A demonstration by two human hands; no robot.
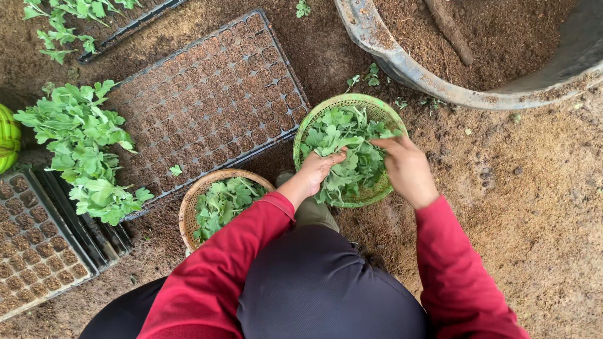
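A round green woven basket (pixel 312 119) sits on the soil in front of me, filled with leafy green cuttings (pixel 342 135). My left hand (pixel 316 171) reaches into its near left side and closes on a bunch of the cuttings. My right hand (pixel 407 166) is at the basket's right side, its fingers pinching leaves at the rim. Both arms wear red sleeves. A second, tan woven basket (pixel 188 207) with more green cuttings (pixel 223 201) stands to the left of my left arm.
A black seedling tray (pixel 207 100) filled with soil lies beyond the tan basket. Loose cuttings (pixel 81 150) are heaped on its left end. Another tray (pixel 38 245) lies at the left edge. A large grey tub (pixel 440 85) of soil stands at the top right.
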